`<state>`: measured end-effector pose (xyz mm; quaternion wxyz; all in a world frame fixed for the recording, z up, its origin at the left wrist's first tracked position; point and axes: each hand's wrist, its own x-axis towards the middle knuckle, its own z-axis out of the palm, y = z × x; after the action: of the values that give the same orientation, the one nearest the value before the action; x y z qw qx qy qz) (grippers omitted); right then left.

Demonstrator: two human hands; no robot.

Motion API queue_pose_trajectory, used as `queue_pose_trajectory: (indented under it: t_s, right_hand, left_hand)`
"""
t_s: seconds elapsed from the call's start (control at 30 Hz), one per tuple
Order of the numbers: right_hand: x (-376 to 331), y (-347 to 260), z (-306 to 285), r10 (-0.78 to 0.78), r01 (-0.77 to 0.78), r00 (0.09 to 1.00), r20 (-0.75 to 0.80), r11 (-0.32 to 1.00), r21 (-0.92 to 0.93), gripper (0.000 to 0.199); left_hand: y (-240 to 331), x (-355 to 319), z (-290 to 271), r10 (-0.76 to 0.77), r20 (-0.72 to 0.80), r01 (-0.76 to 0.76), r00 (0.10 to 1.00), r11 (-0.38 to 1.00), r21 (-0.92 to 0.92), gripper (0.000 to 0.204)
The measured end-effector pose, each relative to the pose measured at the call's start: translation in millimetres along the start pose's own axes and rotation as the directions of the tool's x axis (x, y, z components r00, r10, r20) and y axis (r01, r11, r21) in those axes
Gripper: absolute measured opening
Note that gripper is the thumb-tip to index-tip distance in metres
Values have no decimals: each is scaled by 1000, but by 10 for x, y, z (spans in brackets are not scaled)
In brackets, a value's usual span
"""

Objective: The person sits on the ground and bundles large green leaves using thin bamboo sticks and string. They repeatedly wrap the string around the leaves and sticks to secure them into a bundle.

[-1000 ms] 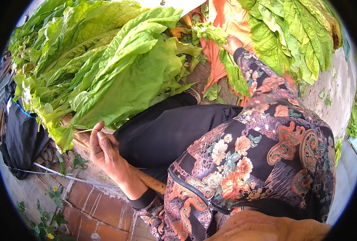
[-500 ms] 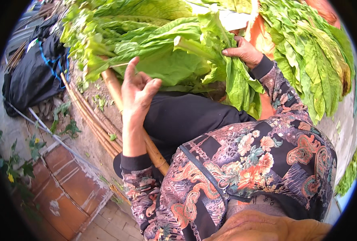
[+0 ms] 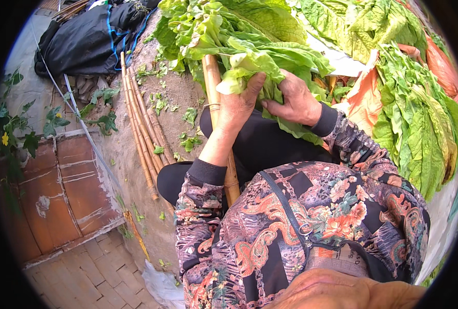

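We have our left hand point(image 3: 236, 107) and right hand point(image 3: 301, 102) close together, both nearly closed, clamped on leaves point(image 3: 257, 63). These look light green, broad and crinkled, bunched beside the far end of our bamboo pole point(image 3: 231, 177).

Held leaves point(image 3: 257, 63): green, crumpled, paler at stem end; greenery drooping near and right. Bamboo pole point(image 3: 232, 177): tan, jointed, sloping near to far, thin tie around it; far part under leaf cluster point(image 3: 213, 26), layered, bright green.
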<state>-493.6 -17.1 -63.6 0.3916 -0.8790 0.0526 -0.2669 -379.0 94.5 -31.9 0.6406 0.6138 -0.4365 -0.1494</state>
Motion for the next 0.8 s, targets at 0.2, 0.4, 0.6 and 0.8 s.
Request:
queue_pose_trajectory:
  t_s: [0.2,0.4,0.6,0.8]
  right_hand:
    - [-119,230,90,161,-209,973,165,918,336,51]
    - [-79,779,-45,309,-65,808,502,893,-445,21]
    - [538,504,454,88,33,832,548,978,-207,18]
    - [753,504,842,243,-455,823,514,823,339,41]
  left_hand:
    - [41,-46,-129,54,46,-66,997,954,294,40]
    - [40,-282,-775,-198,-8,166,980,799,578,14]
    - [15,-500,-1226,-357,123,189,926,720,667,17]
    - [-810,-352,-1423,-569,169,302,804,637,709,24]
